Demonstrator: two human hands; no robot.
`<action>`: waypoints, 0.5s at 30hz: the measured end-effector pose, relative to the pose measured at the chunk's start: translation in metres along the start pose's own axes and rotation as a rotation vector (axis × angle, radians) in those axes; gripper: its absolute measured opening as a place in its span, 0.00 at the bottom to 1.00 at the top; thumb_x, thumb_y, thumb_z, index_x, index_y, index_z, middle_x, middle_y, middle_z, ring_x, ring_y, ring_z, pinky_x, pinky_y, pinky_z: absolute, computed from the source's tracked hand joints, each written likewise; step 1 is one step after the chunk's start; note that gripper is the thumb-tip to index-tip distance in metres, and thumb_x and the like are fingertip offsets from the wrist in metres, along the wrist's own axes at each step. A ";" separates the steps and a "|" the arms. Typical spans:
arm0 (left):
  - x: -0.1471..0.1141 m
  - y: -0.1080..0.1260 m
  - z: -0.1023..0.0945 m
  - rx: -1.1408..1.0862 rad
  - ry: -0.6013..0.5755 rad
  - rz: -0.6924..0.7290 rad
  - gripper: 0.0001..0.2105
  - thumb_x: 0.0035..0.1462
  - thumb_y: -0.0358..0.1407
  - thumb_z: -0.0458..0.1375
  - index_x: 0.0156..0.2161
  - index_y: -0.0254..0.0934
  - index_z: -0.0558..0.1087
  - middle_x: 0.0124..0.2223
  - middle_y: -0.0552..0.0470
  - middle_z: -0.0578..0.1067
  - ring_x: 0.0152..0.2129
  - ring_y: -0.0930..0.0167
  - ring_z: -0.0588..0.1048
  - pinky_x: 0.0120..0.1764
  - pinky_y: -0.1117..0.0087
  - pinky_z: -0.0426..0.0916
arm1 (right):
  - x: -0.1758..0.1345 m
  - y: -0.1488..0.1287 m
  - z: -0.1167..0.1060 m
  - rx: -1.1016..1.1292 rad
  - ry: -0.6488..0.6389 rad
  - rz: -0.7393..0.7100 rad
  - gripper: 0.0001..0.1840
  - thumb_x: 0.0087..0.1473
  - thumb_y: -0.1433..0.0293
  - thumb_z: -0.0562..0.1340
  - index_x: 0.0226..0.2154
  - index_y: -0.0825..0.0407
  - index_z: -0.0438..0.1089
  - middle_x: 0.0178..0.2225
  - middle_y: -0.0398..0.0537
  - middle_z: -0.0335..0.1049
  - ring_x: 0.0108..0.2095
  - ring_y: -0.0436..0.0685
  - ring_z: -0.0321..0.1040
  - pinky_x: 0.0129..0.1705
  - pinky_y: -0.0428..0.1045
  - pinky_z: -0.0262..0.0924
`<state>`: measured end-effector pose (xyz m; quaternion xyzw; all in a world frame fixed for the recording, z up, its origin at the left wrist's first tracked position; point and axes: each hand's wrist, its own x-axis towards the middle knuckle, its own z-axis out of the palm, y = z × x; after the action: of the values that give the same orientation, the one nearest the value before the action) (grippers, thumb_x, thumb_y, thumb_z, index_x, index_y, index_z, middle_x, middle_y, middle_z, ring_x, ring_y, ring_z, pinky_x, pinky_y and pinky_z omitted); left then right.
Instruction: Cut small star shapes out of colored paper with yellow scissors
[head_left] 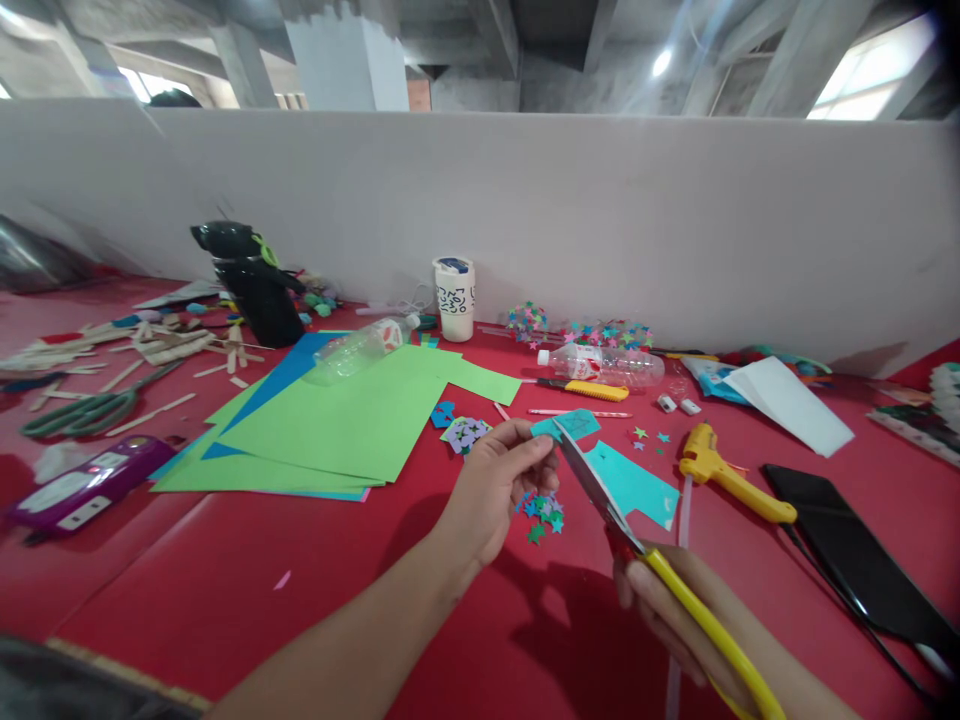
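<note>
Between thumb and fingers my left hand (pixel 499 475) pinches a small piece of blue paper (pixel 581 424) that carries drawn lines. My right hand (pixel 667 610) is closed round the yellow handles of a pair of scissors (pixel 600 495). The scissor tips reach the left part of the paper piece, close to my left fingertips; whether the blades are cutting it I cannot tell. Below my left fingers lie several small paper stars (pixel 541 515). A larger cut sheet of blue paper (pixel 634 485) rests on the red table behind the scissors.
Green sheets (pixel 337 420) cover the left middle, with a clear bottle (pixel 364 350) on them. A yellow glue gun (pixel 731 475) and a black phone-like slab (pixel 862 550) lie right. A yellow cutter (pixel 592 390), second bottle (pixel 607 366), white cup (pixel 454 300) and black flask (pixel 255 290) stand or lie behind.
</note>
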<state>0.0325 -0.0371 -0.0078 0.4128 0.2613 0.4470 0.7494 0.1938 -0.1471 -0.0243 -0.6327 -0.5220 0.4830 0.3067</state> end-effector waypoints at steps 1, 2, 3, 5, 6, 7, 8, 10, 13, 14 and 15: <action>0.000 0.000 0.000 0.003 -0.001 0.000 0.06 0.50 0.34 0.57 0.27 0.34 0.64 0.24 0.55 0.69 0.18 0.79 0.67 0.24 0.77 0.61 | 0.000 0.000 0.000 -0.003 0.007 0.006 0.30 0.45 0.41 0.49 0.24 0.52 0.60 0.10 0.33 0.49 0.09 0.44 0.45 0.11 0.42 0.40; 0.000 0.000 -0.001 0.004 -0.003 0.000 0.06 0.50 0.34 0.57 0.27 0.34 0.64 0.24 0.55 0.69 0.18 0.79 0.67 0.24 0.77 0.60 | 0.000 -0.001 0.001 -0.006 0.017 0.014 0.29 0.45 0.42 0.49 0.23 0.51 0.60 0.10 0.33 0.49 0.09 0.43 0.45 0.11 0.42 0.40; 0.001 0.000 -0.001 0.005 -0.005 0.000 0.06 0.50 0.34 0.57 0.27 0.34 0.65 0.24 0.55 0.69 0.18 0.79 0.68 0.24 0.77 0.60 | 0.000 -0.001 0.001 -0.008 0.029 0.023 0.29 0.45 0.42 0.50 0.22 0.51 0.59 0.10 0.33 0.49 0.09 0.43 0.45 0.11 0.42 0.40; 0.001 -0.001 -0.001 0.008 -0.004 0.001 0.06 0.50 0.34 0.57 0.27 0.34 0.65 0.24 0.55 0.69 0.18 0.79 0.68 0.24 0.77 0.60 | 0.000 -0.002 0.002 -0.014 0.047 0.036 0.27 0.45 0.43 0.50 0.21 0.51 0.57 0.10 0.33 0.48 0.08 0.43 0.44 0.10 0.42 0.39; 0.001 -0.001 -0.001 0.010 -0.001 0.002 0.06 0.50 0.34 0.57 0.27 0.34 0.65 0.24 0.55 0.69 0.18 0.79 0.68 0.23 0.77 0.60 | 0.000 -0.003 0.002 -0.020 0.051 0.040 0.27 0.46 0.43 0.50 0.20 0.51 0.57 0.10 0.33 0.48 0.08 0.43 0.44 0.10 0.42 0.39; 0.001 -0.001 -0.001 0.012 0.001 0.001 0.06 0.50 0.34 0.57 0.27 0.34 0.65 0.24 0.55 0.69 0.18 0.79 0.68 0.23 0.77 0.60 | 0.000 -0.003 0.003 -0.027 0.052 0.040 0.26 0.46 0.44 0.49 0.21 0.51 0.56 0.10 0.32 0.47 0.08 0.43 0.43 0.10 0.42 0.38; 0.001 -0.001 -0.001 0.012 0.003 -0.001 0.06 0.49 0.34 0.57 0.27 0.34 0.65 0.24 0.55 0.69 0.18 0.79 0.68 0.23 0.77 0.60 | 0.000 -0.003 0.003 -0.036 0.050 0.040 0.26 0.47 0.45 0.49 0.21 0.51 0.56 0.09 0.32 0.46 0.08 0.43 0.43 0.10 0.42 0.38; 0.001 0.000 -0.001 0.011 0.003 -0.008 0.06 0.49 0.34 0.57 0.27 0.34 0.65 0.24 0.55 0.69 0.18 0.79 0.68 0.23 0.77 0.60 | 0.000 -0.003 0.004 -0.058 0.049 0.034 0.25 0.48 0.46 0.48 0.21 0.51 0.55 0.09 0.32 0.46 0.08 0.43 0.42 0.10 0.42 0.38; 0.001 0.000 0.000 0.008 -0.003 -0.011 0.06 0.49 0.34 0.58 0.26 0.34 0.65 0.24 0.55 0.69 0.18 0.79 0.68 0.23 0.78 0.60 | 0.000 -0.004 0.004 -0.077 0.043 0.036 0.25 0.49 0.46 0.48 0.21 0.51 0.55 0.09 0.32 0.47 0.08 0.43 0.43 0.10 0.42 0.38; 0.001 0.000 0.000 0.006 -0.003 -0.012 0.06 0.49 0.34 0.58 0.26 0.34 0.65 0.24 0.55 0.69 0.18 0.79 0.68 0.23 0.78 0.60 | 0.000 -0.004 0.003 -0.077 0.040 0.046 0.25 0.48 0.46 0.48 0.21 0.51 0.55 0.09 0.32 0.47 0.08 0.43 0.43 0.11 0.42 0.38; 0.001 0.001 0.000 0.003 -0.003 -0.013 0.06 0.49 0.34 0.58 0.26 0.34 0.65 0.24 0.55 0.70 0.18 0.79 0.68 0.23 0.78 0.60 | 0.001 -0.005 0.002 -0.077 0.034 0.058 0.25 0.48 0.46 0.49 0.21 0.51 0.55 0.09 0.32 0.47 0.08 0.43 0.44 0.11 0.42 0.38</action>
<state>0.0325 -0.0364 -0.0074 0.4131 0.2635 0.4410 0.7520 0.1899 -0.1456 -0.0209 -0.6668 -0.5164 0.4605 0.2769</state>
